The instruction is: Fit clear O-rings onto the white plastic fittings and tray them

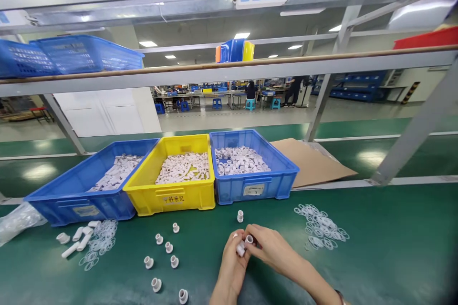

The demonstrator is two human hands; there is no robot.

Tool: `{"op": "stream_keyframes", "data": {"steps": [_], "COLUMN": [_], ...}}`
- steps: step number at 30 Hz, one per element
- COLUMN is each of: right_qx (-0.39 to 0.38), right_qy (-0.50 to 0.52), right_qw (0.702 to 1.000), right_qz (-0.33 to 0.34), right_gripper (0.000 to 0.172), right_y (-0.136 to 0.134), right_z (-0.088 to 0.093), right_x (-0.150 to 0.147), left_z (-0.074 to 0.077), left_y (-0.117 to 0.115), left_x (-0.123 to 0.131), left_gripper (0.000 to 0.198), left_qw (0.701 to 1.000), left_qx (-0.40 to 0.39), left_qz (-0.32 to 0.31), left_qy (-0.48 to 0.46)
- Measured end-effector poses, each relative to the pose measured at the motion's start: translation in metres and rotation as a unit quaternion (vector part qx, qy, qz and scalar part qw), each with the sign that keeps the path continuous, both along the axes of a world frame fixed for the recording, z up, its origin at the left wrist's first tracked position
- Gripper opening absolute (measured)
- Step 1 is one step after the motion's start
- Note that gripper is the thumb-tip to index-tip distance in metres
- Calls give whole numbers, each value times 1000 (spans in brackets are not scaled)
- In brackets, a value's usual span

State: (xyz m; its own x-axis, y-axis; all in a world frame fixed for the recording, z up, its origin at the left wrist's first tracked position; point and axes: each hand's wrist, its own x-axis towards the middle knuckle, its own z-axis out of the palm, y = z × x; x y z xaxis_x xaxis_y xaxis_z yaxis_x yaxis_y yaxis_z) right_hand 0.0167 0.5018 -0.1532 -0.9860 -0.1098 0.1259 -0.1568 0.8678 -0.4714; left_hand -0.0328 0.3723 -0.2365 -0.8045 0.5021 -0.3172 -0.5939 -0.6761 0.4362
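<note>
My left hand (232, 261) is curled round a small white plastic fitting (241, 249), low over the green table. Against it, the fingers of my right hand (269, 246) pinch a white ring-ended plastic fitting (249, 238). The two pieces are close together; whether they are joined I cannot tell, as fingers cover part of both. Just beyond my hands one flanged white fitting (240, 216) stands upright. To the left, several similar flanged fittings (156, 284) are spread out. A pile of thin clear rings (319, 226) lies to the right of my hands.
Along the back stand a blue bin (89, 210), a yellow bin (171, 200) and another blue bin (255, 189), all holding white parts. More clear rings (101, 243) and white tubes (84, 241) lie at left. Brown cardboard (315, 162) sits behind; a shelf beam (229, 74) crosses above.
</note>
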Motion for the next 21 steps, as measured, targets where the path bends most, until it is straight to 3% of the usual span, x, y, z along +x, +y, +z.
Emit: {"op": "stream_keyframes", "data": {"steps": [5,9,12,14,18,21], "right_qx": [-56,8,-12,-20,34,76], "right_qy": [63,108,99,100,122,113], "right_qw": [996,993,992,995,970,947], "right_qz": [-31,41,74,9,-206,-290], "right_gripper": [10,12,13,13,25,18], "right_y": [10,17,34,58,128,167], "right_z": [-13,-20,-24,-28,-47,-67], "right_x": [-1,1,1,-2,-10,-11], "left_z": [-2,-2,-2,0,7,13], "left_y": [0,6,7,5,1,1], "left_x": [1,0,-2,-4,-8,-7], "left_gripper": [9,15,13,14,25,30], "left_qw": [999,996,996,995,989,984], "left_qx": [-41,-67,-59,-71,-134,-160], "left_qz": [-32,-48,-66,-67,-55,-70], "left_qy": [3,-41,-14,5,-7,-26]}}
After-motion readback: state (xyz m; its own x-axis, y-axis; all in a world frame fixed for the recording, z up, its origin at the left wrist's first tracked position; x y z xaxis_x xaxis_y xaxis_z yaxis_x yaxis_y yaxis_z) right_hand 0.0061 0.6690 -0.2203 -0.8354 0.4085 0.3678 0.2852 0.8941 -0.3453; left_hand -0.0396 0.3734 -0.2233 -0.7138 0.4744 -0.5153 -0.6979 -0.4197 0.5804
